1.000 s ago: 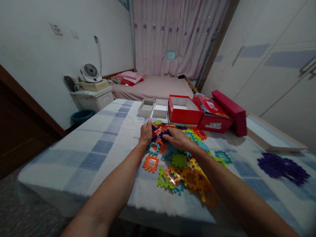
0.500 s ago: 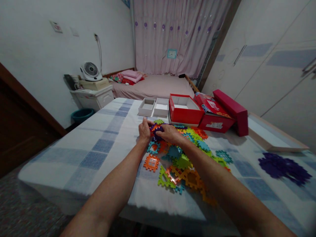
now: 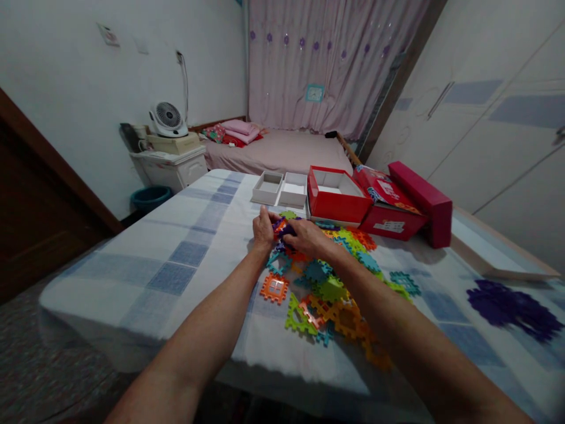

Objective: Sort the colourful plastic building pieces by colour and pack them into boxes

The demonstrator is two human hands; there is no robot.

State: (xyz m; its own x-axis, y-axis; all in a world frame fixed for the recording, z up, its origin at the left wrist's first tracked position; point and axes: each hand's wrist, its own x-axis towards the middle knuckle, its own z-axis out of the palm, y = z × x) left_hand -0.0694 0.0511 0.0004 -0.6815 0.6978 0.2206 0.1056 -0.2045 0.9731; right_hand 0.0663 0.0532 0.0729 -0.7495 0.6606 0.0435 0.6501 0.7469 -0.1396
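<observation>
My left hand (image 3: pixel 263 229) is closed on the near side of the pile, its fingers around an orange and purple interlocking plastic tile (image 3: pixel 279 226). My right hand (image 3: pixel 305 237) meets it from the right, fingers curled on a purple tile (image 3: pixel 288 229). The exact grip on each piece is partly hidden by the fingers. Under and beside the hands spreads a heap of toothed tiles, among them an orange window tile (image 3: pixel 274 288), a green tile with a triangular opening (image 3: pixel 299 318) and a teal tile (image 3: pixel 316 271).
Behind the heap stand two small white boxes (image 3: pixel 281 197), an open red box (image 3: pixel 338 205) and a red printed box (image 3: pixel 391 227) with a red lid (image 3: pixel 421 203) against it. A shallow tray (image 3: pixel 489 268) and a purple tile pile (image 3: pixel 512 318) lie on the right of the checked tablecloth (image 3: pixel 145 259).
The whole view has shifted slightly, so things appear a little farther right. Both hands stay together over the tiles, with the orange and purple piece turned slightly between them.
</observation>
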